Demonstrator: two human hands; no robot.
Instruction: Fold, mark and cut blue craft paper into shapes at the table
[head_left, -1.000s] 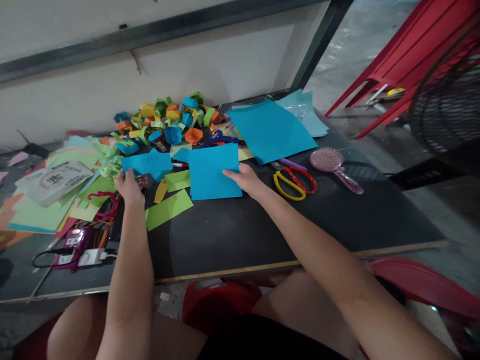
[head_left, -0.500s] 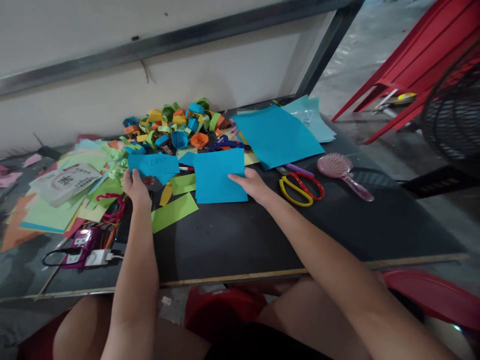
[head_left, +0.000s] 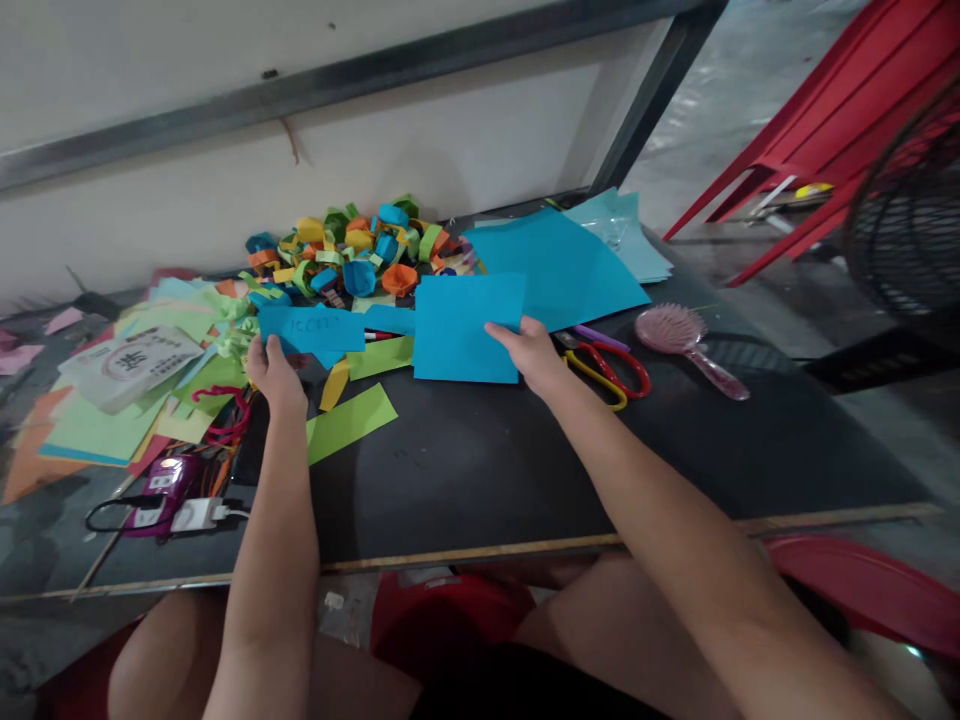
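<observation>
My left hand [head_left: 274,372] is closed on a blue paper strip [head_left: 315,330] that bears faint handwriting. Between the thumb and fingers of my right hand [head_left: 531,352] is a square of blue paper [head_left: 465,335], held up a little over the table. Behind the square lies a large blue sheet [head_left: 574,265]. Light green paper strips [head_left: 352,422] and a small yellow paper piece [head_left: 334,386] rest below the held papers. Scissors [head_left: 611,370] with red and yellow handles lie right of my right hand, partly hidden by it.
Folded paper shapes [head_left: 360,245] are heaped at the back. Coloured sheets and a plastic box [head_left: 131,365] cover the left side, with a purple power socket [head_left: 166,490] in front. A pink hairbrush [head_left: 686,345] lies right; a fan [head_left: 907,220] stands beyond the table.
My right hand has moved right and slightly away from me with the blue square, now overlapping the large sheet and part of the scissors. The left hand with its strip has barely shifted.
</observation>
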